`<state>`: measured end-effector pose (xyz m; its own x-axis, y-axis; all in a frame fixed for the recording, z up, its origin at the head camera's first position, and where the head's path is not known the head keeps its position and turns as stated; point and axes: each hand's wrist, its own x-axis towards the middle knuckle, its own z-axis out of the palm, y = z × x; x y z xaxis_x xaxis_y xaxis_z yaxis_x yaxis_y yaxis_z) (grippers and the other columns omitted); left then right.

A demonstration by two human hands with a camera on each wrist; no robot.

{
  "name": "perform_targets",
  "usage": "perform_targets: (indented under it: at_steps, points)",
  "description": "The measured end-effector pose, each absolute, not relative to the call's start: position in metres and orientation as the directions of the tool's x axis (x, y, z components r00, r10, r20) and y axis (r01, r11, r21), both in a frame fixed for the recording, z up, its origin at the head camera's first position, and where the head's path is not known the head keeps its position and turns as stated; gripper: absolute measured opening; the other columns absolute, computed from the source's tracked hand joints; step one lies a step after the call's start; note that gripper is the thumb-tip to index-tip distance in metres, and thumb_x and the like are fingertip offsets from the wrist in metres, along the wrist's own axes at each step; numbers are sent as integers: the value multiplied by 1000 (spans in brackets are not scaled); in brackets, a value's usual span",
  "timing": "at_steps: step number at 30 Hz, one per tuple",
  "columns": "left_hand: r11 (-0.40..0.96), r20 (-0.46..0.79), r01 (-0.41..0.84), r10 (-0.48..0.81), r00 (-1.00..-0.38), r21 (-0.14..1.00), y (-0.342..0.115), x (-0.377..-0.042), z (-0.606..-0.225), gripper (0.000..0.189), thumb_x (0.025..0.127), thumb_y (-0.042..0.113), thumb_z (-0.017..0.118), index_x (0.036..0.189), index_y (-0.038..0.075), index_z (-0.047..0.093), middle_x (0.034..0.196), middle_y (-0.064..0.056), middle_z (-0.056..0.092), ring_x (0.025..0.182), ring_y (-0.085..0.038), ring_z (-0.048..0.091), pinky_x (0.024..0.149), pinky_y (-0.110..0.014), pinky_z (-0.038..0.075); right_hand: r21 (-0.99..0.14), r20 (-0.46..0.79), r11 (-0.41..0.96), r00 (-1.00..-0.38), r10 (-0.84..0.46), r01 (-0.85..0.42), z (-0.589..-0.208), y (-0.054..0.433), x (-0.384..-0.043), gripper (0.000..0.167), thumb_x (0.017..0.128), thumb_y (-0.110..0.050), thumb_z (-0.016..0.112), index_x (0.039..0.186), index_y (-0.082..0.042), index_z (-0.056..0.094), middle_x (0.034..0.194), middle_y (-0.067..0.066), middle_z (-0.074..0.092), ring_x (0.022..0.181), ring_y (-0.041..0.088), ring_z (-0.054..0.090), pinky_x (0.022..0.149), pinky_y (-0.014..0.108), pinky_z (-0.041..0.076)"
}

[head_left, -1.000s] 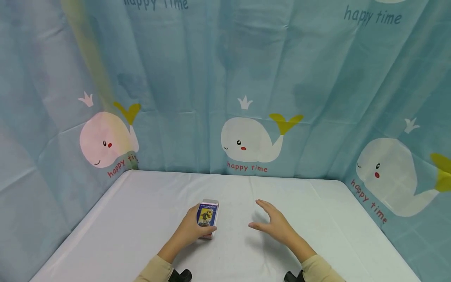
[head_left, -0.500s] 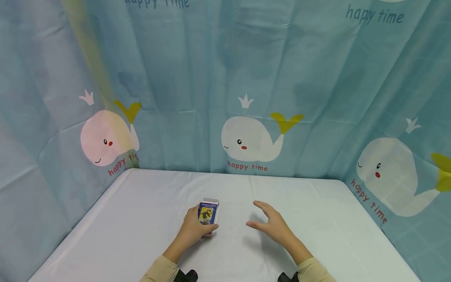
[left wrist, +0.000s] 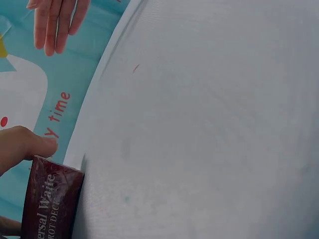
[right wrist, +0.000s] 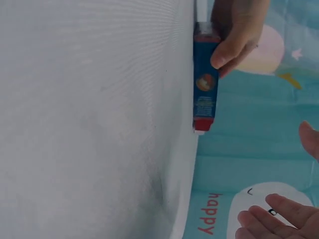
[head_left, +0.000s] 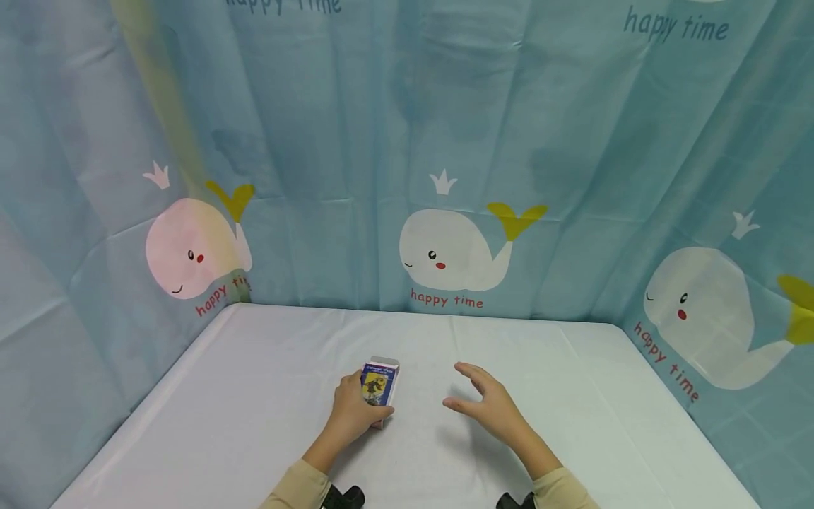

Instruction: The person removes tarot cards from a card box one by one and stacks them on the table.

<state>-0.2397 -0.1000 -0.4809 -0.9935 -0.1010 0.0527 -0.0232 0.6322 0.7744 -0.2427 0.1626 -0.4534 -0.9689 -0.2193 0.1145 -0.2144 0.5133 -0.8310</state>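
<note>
A small blue tarot deck box [head_left: 378,385] with a yellow picture on its face is near the middle of the table. My left hand [head_left: 352,411] grips its near left part, the thumb lying across the near end. A pale flap-like edge shows at the box's far end. In the left wrist view, lettering reads along the dark red near end of the box [left wrist: 52,204]. My right hand [head_left: 491,408] hovers to the right, apart from the box, fingers extended and thumb spread, holding nothing. The right wrist view shows the box's blue side [right wrist: 205,74] under the left hand [right wrist: 241,37].
A white cloth [head_left: 254,396] covers the table. Behind and at both sides hangs a blue curtain [head_left: 331,247] printed with whales and lettering. Black wrist straps [head_left: 343,497] show below both hands.
My left hand and the tarot box have shifted slightly right and away from me. My right hand has drifted a little left, still holding nothing.
</note>
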Motion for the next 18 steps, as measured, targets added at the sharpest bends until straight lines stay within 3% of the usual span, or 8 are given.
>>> perform_targets:
  at_steps: [8,18]
  points:
    - [646,34,-31,-89,-995,763,-98,-241,-480,93,69,19,87,142,-14,39,133,-31,47,110,-37,48,90,-54,46,-843,115,497,-972,-205,-204,-453,161,-244,67,83,-34,79,142,-15,54,148,7,52,142,31,43,115,45,35]
    - [691,60,-33,-110,-992,722,-94,-243,-478,91,66,26,91,134,-14,45,112,-23,55,98,-30,50,82,-45,46,-872,111,452,-976,-190,-187,-454,158,-245,64,82,-34,80,140,-16,57,145,5,56,139,27,47,114,41,36]
